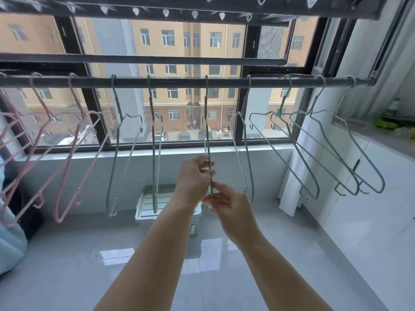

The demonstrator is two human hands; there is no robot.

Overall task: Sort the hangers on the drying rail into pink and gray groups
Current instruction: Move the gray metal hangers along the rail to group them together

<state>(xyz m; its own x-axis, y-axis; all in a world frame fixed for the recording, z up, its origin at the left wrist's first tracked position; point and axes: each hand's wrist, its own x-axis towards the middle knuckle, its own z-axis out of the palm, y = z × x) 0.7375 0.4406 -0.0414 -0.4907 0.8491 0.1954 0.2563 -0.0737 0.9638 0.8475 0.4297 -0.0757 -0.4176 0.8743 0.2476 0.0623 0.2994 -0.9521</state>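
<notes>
A dark drying rail [179, 82] runs across the window. Several pink hangers [67, 153] hang at its left end. Several gray hangers hang from the middle to the right end, with a cluster of three [314, 151] at the right. One gray hanger [206, 122] hangs edge-on at the centre. My left hand [194, 182] grips its lower part from the left. Just below, my right hand [226, 202] pinches its bottom end.
A white plastic bin [146, 212] stands on the tiled floor under the window. A white counter [370, 135] with green items runs along the right wall, with a white cloth [292, 176] hanging by it. A light blue fabric [9, 239] sits at the far left.
</notes>
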